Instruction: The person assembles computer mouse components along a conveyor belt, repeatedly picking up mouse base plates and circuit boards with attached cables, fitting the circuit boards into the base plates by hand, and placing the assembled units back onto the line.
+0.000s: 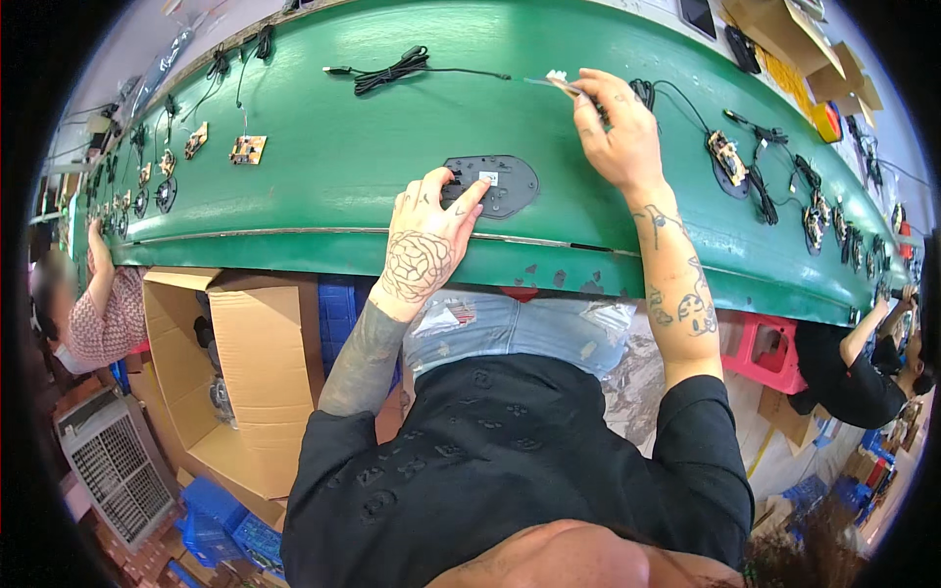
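On the green work surface (333, 162), left hand (429, 218) is down at a dark grey base plate (515, 191). Thumb and index finger spread apart, touching the plate at its left end; can't tell if it grips or just rests there. Plate lies flat in front of the person, rounded end to the right, 1 white label (488, 178) on it.

Right hand (613, 122) is up and to the right of the plate, well apart from it. Thumb and fingers pinch a small pale part (567, 88), seen nearly edge-on, white connector (557, 76) on top. Thin wires run left from it to a bundled black cable (392, 71), plug at its far left end.

Left of that: tan circuit board (248, 149) on its own cable, more boards beyond. Right of the right hand: another board (727, 157) on a dark plate, then more boards and cables, too small to count.

Below the near edge, left: open cardboard box (265, 363), blue crate (336, 318) beside it. Right: pink stool (765, 355). 1 person in a pink knit top (110, 312) far left, 1 in black (845, 377) far right.
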Demonstrator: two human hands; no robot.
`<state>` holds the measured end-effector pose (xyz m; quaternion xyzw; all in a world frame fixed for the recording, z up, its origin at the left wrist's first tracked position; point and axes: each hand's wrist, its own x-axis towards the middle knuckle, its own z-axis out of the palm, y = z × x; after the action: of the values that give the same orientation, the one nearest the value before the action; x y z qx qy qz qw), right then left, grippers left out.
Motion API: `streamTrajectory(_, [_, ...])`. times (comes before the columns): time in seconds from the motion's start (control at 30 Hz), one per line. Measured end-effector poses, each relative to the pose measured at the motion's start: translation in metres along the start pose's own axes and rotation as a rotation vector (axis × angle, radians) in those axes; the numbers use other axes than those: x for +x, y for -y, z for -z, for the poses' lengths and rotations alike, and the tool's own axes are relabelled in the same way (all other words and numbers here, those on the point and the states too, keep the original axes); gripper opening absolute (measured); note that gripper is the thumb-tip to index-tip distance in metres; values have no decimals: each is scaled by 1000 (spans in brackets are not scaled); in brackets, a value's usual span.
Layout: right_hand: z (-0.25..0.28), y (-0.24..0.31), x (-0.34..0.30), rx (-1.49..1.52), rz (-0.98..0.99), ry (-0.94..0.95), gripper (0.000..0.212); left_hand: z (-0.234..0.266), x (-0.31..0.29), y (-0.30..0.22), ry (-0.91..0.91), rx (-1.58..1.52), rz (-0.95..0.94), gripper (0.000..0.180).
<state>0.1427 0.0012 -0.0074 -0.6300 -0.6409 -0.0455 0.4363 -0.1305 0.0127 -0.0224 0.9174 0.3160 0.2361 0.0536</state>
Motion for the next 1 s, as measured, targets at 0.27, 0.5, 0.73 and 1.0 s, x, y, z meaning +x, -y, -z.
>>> streamTrajectory(0.27, [-2,23,-3,672,-610,111,35,2,0,-10,47,37,31,40])
streamTrajectory(0.5, [0,22,-2,902,-693,202,36,3,0,-14,65,62,39,41])
streamTrajectory(0.73, [-5,22,-4,1022,-741,258,44,16,5,-20,154,2,95,52])
streamTrajectory(1.0, [7,33,-4,1216,-712,513,57,27,51,3,-227,-98,-67,60])
